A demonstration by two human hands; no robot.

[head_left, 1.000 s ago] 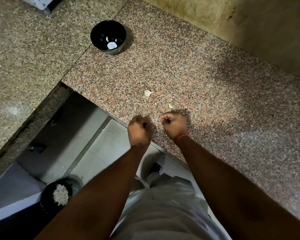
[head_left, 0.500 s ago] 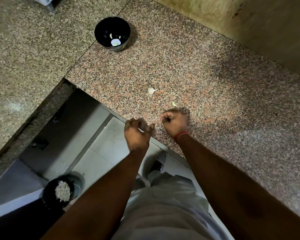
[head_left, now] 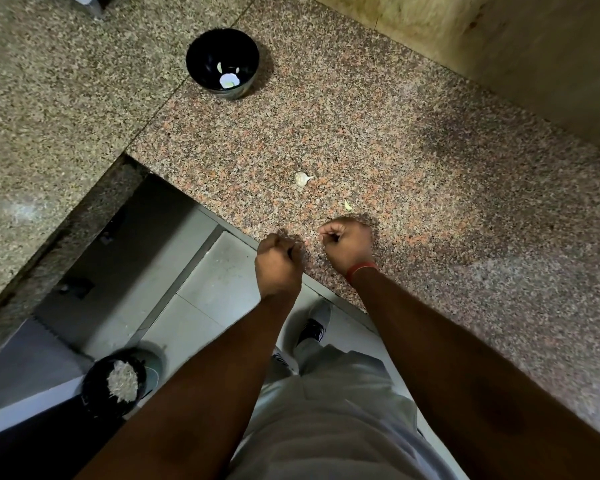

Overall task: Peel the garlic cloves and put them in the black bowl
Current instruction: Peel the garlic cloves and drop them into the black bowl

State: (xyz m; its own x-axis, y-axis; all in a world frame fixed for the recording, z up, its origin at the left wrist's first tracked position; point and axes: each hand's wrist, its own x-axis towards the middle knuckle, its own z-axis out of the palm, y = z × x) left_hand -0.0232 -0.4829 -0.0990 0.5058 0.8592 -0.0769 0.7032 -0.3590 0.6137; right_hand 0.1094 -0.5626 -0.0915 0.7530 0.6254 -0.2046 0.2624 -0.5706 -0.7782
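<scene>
Head view looks down on a speckled granite bench (head_left: pixel 413 140) whose front edge runs diagonally from upper left to lower right, with the floor (head_left: pixel 222 285) below it. A wall (head_left: pixel 499 57) closes the far right side. Between that wall and the edge lies a broad stretch of bare stone.

The left hand (head_left: pixel 278 265) hangs over the bench edge, partly above the floor, its grip curled into a fist; whether it holds anything cannot be told. The right hand (head_left: pixel 347 242) sits just inside the edge, above the stone, its grip also curled, fingertips drawn together toward the left hand; what it pinches, if anything, is hidden.

Half a second ago the left hand's fingers were loosened and its thumb reached toward the right hand; now they are closed again and the two hands stand slightly apart.

An unpeeled garlic clove (head_left: pixel 302 179) lies on the bench beyond the hands, its long axis running left to right, its thin tip pointing right. A small pale scrap (head_left: pixel 347 205) lies near the right hand. The black bowl (head_left: pixel 201 46) stands well apart at the far left, upright, with a few pale pieces inside.
</scene>
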